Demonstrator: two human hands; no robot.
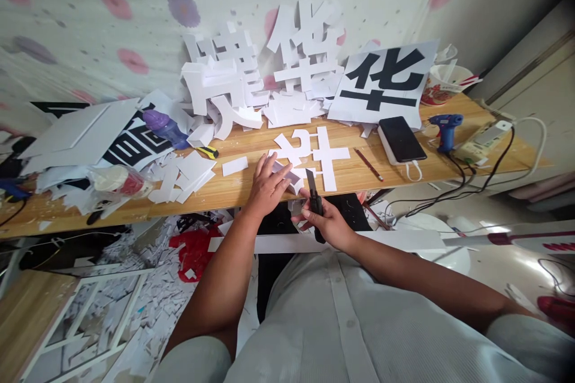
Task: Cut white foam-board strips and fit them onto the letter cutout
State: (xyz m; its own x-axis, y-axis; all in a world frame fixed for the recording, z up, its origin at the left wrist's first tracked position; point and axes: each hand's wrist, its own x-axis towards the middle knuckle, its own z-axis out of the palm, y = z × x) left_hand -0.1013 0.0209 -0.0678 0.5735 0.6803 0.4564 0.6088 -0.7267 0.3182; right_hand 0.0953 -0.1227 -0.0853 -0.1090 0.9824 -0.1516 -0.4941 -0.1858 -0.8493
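Observation:
My left hand (268, 184) lies flat on a small white foam piece (291, 176) at the front edge of the wooden table (224, 191), fingers spread over it. My right hand (326, 222) grips a black utility knife (313, 191), its blade pointing up at the piece's right side. Just beyond lies a flat white cut-out character (317, 155).
A heap of white foam characters (269, 72) and a printed black character sheet (386, 81) lean at the back. A phone on a power bank (401, 139), a blue glue gun (444, 128), a pencil (369, 164), a power strip (483, 140) and a purple tool (165, 127) lie around. Scraps litter the floor.

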